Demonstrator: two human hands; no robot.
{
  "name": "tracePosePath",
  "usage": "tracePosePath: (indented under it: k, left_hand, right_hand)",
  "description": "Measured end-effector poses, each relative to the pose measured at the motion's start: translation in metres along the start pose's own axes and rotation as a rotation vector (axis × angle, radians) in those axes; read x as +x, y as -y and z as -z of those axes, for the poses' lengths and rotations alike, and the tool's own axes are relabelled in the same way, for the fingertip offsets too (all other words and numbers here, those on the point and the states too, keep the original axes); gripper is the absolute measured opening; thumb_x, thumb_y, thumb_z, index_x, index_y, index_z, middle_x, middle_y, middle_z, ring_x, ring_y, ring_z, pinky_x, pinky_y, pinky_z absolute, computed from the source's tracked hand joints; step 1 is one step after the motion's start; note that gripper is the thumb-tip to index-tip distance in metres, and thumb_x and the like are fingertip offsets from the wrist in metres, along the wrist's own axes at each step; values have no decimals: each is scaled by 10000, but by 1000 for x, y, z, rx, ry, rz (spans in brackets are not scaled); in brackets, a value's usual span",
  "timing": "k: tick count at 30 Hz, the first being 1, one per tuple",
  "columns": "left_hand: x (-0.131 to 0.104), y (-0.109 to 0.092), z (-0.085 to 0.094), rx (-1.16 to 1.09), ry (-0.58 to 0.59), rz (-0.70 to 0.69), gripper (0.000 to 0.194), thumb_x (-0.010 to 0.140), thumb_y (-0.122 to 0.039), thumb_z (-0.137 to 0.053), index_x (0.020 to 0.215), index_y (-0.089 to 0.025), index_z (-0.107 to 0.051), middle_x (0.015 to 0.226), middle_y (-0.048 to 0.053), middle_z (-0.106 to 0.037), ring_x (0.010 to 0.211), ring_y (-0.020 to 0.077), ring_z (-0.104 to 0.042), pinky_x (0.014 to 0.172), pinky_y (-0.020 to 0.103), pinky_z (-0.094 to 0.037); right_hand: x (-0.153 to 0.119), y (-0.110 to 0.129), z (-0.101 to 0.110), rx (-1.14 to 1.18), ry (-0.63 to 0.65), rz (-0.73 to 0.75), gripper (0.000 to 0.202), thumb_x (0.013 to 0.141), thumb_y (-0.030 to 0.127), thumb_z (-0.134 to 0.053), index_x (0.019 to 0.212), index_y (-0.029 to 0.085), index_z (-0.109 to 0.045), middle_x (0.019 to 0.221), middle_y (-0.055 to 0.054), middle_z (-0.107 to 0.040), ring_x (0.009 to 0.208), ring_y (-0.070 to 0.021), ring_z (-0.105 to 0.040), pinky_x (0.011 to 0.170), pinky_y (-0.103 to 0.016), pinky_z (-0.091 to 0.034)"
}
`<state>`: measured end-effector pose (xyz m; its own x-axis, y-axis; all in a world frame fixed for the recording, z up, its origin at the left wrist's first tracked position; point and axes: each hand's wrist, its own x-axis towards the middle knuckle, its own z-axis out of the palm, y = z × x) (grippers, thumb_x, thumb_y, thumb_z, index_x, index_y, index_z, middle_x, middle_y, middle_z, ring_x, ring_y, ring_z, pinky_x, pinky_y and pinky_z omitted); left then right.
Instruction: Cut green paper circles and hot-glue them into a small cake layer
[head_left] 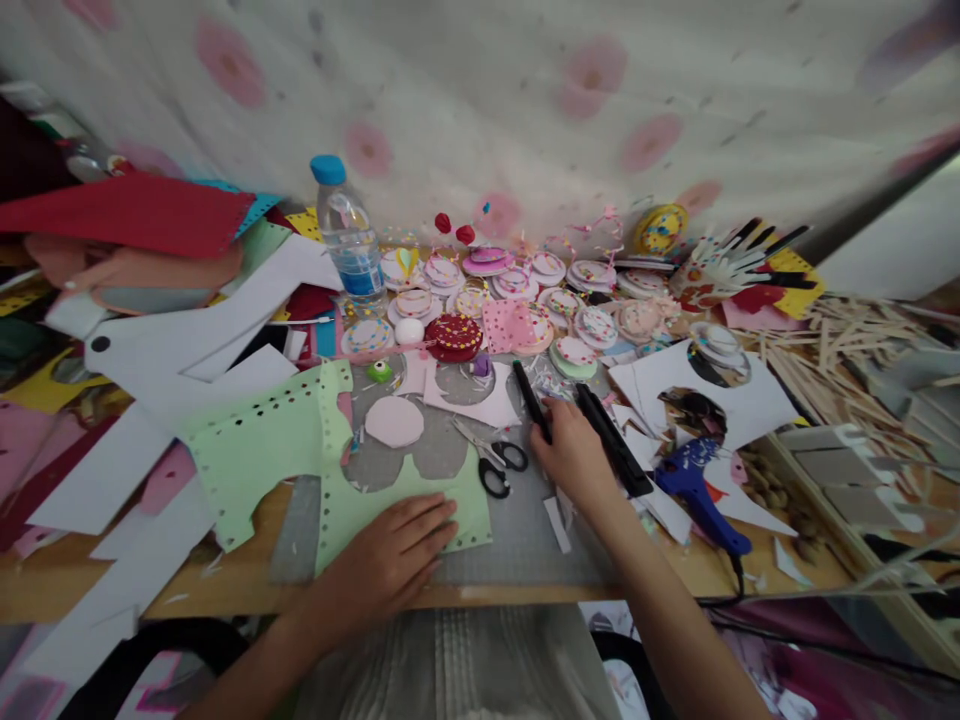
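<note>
My left hand (405,545) lies flat with its fingers stretched out on a sheet of light green dotted foam or paper (337,510) that has curved cut-outs. My right hand (570,450) is closed on the lower end of a slim black marker (531,395). Right beside that hand lies a long black tool (615,440), perhaps a stapler. Scissors with black handles (495,462) rest partly spread between my hands. Above the green sheet sits a pale pink round cut-out (394,421), and a white curved scrap (472,395) lies near it.
Small decorated hats (454,337) crowd the back, beside a water bottle (352,240). Foam sheets (127,215) pile up at left. At right are a blue glue gun (701,490) with its cord, white scraps (757,400), wooden sticks (862,350) and a cup of markers (727,260).
</note>
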<state>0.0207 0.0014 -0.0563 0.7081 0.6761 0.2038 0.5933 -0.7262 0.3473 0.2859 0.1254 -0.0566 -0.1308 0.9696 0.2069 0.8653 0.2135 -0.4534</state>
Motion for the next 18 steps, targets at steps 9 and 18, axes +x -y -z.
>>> tracePosePath:
  k: [9, 18]
  left_hand:
    - [-1, 3, 5, -122, 15, 40, 416, 936, -140, -478, 1351, -151, -500, 1404, 117, -540, 1336, 244, -449, 1073, 437, -456]
    - [0, 4, 1, -106, -31, 21, 402, 938, -133, -469, 1338, -143, -515, 1386, 126, -557, 1321, 248, -465, 1059, 438, -468]
  right_hand:
    - [-49, 23, 37, 419, 230, -16, 107, 896, 312, -435, 920, 219, -483, 764, -24, -634, 657, -173, -622, 590, -271, -511]
    - [-61, 38, 19, 124, 243, -108, 111, 819, 271, -509, 900, 225, -570, 756, -23, -688, 616, -216, -647, 544, -275, -411]
